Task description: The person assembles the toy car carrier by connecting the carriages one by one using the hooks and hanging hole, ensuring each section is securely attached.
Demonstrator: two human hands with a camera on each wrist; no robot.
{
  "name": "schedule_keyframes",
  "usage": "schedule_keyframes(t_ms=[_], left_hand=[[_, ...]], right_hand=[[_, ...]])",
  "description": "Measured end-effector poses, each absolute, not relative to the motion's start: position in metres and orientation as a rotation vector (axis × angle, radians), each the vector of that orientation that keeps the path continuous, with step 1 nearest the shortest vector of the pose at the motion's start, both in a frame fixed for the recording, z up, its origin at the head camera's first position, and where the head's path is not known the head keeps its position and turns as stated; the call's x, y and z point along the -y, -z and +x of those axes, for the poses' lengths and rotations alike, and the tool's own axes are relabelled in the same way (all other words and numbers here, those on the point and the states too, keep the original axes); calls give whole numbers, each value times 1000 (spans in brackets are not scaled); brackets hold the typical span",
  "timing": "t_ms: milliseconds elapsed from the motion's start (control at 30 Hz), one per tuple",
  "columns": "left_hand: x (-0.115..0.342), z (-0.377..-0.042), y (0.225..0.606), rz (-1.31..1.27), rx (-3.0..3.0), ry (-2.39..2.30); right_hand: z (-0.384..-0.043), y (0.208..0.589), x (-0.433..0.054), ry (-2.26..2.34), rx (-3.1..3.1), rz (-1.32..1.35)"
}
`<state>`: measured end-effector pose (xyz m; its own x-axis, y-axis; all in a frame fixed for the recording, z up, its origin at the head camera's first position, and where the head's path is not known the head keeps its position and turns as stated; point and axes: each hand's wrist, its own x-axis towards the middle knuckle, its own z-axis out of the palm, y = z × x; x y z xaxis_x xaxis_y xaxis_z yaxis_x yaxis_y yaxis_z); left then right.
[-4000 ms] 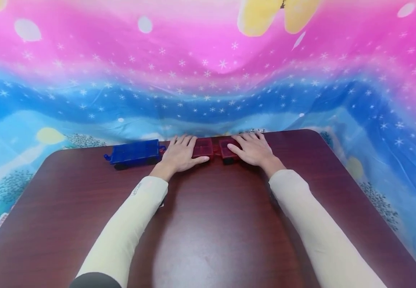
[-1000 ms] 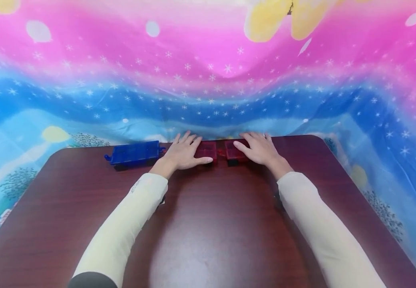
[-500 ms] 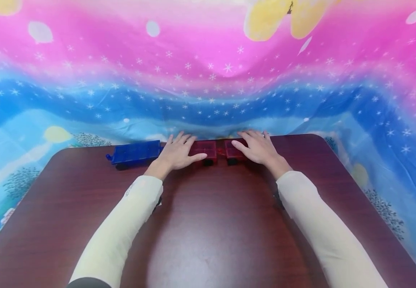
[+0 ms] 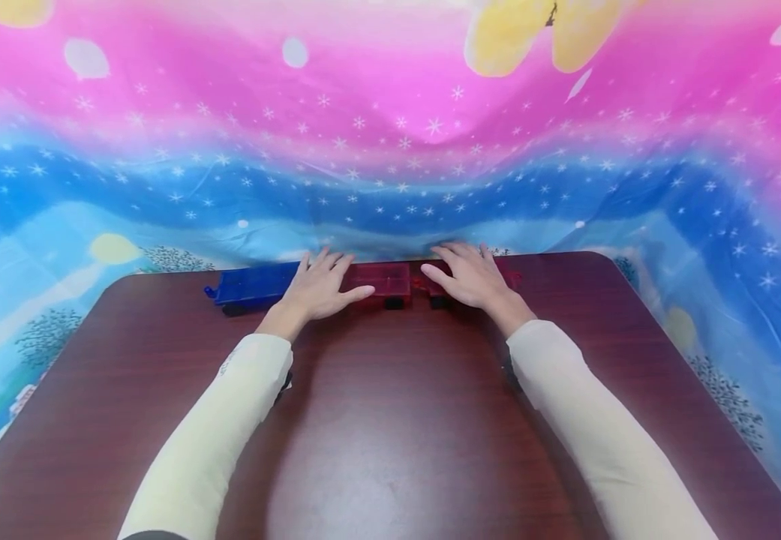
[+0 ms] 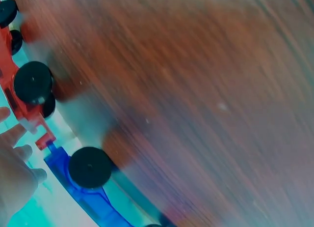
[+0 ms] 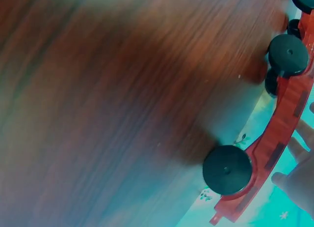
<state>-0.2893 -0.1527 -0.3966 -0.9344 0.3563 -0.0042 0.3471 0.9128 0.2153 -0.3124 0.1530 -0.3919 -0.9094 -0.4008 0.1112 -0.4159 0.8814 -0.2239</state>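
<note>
Three toy wagons with black wheels stand in a row along the far table edge. Over the right end of the blue wagon (image 4: 251, 286) lies my left hand (image 4: 316, 289), fingers straight and spread, thumb reaching across the middle red wagon (image 4: 392, 280). In the left wrist view, these fingers are beside the coupling (image 5: 45, 138) between red and blue. My right hand (image 4: 474, 277) spreads over the right-hand red wagon (image 6: 270, 143), hiding much of it in the head view. Its fingers lie along that wagon's far side in the right wrist view.
The brown wooden table (image 4: 376, 420) has rounded far corners. A pink and blue patterned cloth (image 4: 390, 172) hangs right behind its far edge. Both forearms wear pale sleeves (image 4: 194, 420).
My left hand has slid leftward from the middle red wagon to the blue wagon's end, uncovering more red. My right hand has shifted slightly left. The head view has turned a little.
</note>
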Motion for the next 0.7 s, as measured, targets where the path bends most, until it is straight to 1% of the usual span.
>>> schedule_keyframes(t_ms=[700], left_hand=[[207,-278,391,425,-3068,-402]], right_hand=[[-309,387,-120,-375,2982,721]])
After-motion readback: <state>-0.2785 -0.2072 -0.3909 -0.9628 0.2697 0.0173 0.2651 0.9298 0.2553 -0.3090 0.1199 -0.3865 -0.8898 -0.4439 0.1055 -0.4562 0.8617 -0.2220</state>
